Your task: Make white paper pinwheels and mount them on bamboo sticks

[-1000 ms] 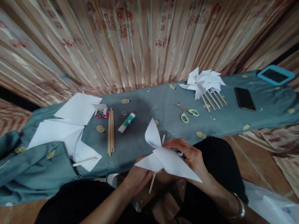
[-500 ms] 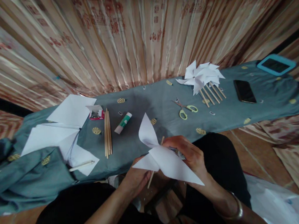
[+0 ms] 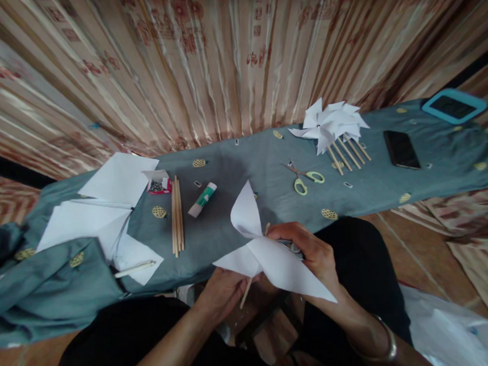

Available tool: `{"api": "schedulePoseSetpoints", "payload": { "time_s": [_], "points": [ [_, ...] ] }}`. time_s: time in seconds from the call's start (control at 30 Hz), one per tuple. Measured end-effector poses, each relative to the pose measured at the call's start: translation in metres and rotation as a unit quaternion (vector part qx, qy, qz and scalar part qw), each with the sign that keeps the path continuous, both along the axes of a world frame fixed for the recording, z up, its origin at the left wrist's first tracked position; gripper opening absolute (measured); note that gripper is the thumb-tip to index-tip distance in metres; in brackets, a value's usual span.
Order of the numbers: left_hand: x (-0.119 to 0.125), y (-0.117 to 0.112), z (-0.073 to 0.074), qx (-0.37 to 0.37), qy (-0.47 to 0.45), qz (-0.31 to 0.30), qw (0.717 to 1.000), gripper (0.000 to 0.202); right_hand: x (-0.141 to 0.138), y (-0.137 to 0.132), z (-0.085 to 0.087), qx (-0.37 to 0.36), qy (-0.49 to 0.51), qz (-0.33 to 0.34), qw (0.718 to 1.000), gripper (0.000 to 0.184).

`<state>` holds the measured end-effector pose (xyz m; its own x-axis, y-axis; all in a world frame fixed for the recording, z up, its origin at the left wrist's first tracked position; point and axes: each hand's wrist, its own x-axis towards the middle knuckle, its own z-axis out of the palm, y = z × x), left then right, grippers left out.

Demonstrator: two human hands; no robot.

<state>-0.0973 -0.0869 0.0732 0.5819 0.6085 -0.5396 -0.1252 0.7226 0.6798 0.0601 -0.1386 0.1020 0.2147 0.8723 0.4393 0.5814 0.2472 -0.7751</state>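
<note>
A white paper pinwheel (image 3: 279, 265) is held over the table's front edge and my lap, its pointed blades spread. Behind the paper runs a thin wooden stick (image 3: 246, 294), showing at its lower end and in a short piece at the top. My left hand (image 3: 222, 293) is closed on the pinwheel from the lower left, with its fingertips partly behind a blade. On the other side my right hand (image 3: 316, 253) is curled round the back of it, index finger near the stick's upper end. The paper hides that hand's other fingertips. Something small and shiny beside them is unclear.
On the cloth-covered table (image 3: 245, 154) lie wooden sticks (image 3: 176, 217), an open box of small metal pieces (image 3: 159, 185), a glue stick (image 3: 203, 199), scissors (image 3: 305, 177) and finished pinwheels (image 3: 332, 121). Paper sheets (image 3: 85, 225) with a pen (image 3: 135, 269), a phone (image 3: 401, 149) and a blue-framed tablet (image 3: 454, 106) flank them.
The pinwheel has tilted slightly, its upper blade shifting right and its left blade a little left. Both hands keep their hold, and the view has moved slightly.
</note>
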Motion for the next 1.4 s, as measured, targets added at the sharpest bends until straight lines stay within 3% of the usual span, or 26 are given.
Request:
{"api": "schedulePoseSetpoints", "payload": {
  "time_s": [0.13, 0.37, 0.67, 0.9, 1.13, 1.3, 1.4],
  "points": [
    [0.001, 0.000, -0.003, 0.002, 0.002, -0.010, 1.000, 0.032, 0.001, -0.001, -0.001, -0.006, 0.012, -0.002, 1.000, 0.020],
    [0.002, 0.000, -0.001, -0.004, -0.007, 0.026, 1.000, 0.029, 0.001, -0.001, 0.000, -0.039, 0.037, -0.004, 0.999, 0.025],
    [0.002, -0.001, -0.001, -0.005, 0.008, 0.032, 0.999, 0.023, -0.002, -0.002, 0.001, -0.064, 0.085, -0.027, 0.994, 0.016],
    [0.005, 0.001, 0.001, -0.024, 0.017, 0.060, 0.998, 0.022, 0.000, 0.003, -0.008, -0.113, 0.181, -0.039, 0.976, 0.016],
    [0.004, 0.001, 0.001, -0.027, 0.008, 0.062, 0.998, 0.022, 0.005, 0.007, -0.013, -0.116, 0.189, -0.033, 0.975, 0.016],
    [0.002, 0.002, -0.006, -0.037, 0.017, 0.064, 0.997, 0.018, 0.007, 0.020, -0.014, -0.155, 0.243, -0.030, 0.957, 0.011],
    [0.001, 0.004, -0.013, -0.038, 0.020, 0.067, 0.997, 0.020, 0.012, 0.032, -0.020, -0.198, 0.286, -0.026, 0.937, 0.018]
  ]
}}
